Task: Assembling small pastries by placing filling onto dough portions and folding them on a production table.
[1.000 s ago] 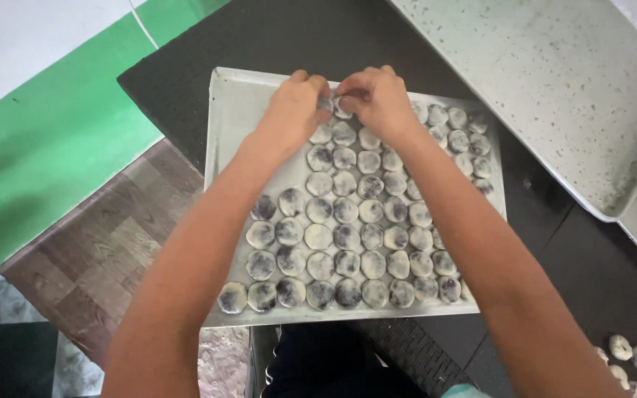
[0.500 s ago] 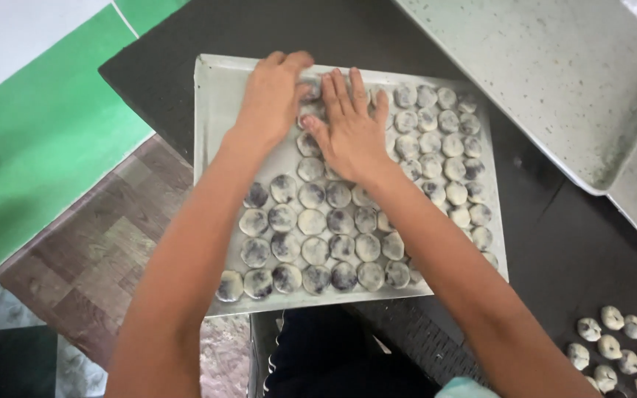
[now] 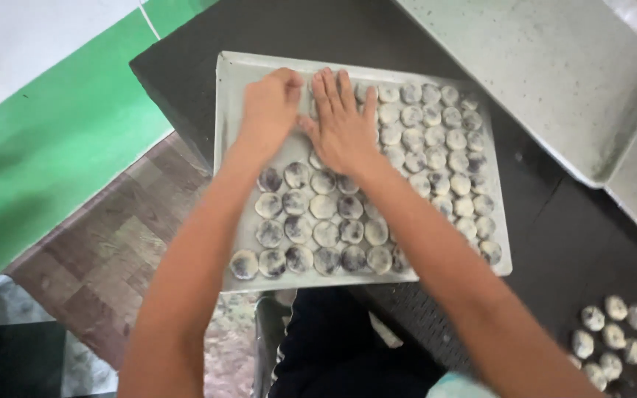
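Note:
A metal baking tray (image 3: pixel 230 155) lies on a black table (image 3: pixel 333 29), filled with rows of several round, flat, pale dough pieces with dark specks (image 3: pixel 324 206). My right hand (image 3: pixel 342 121) lies flat on the pieces near the tray's far edge, fingers stretched out and apart. My left hand (image 3: pixel 270 107) rests beside it at the far left of the tray, fingers curled down onto the tray; I cannot see anything held in it.
A second, larger metal tray (image 3: pixel 554 66) sits at the far right. More loose dough pieces (image 3: pixel 613 339) lie on the table at the bottom right. A green and white wall (image 3: pixel 53 125) and a tiled floor (image 3: pixel 97 265) are at the left.
Both hands were pinched together at the tray's far edge; the right hand has since spread flat over the pieces, and the left has settled beside it.

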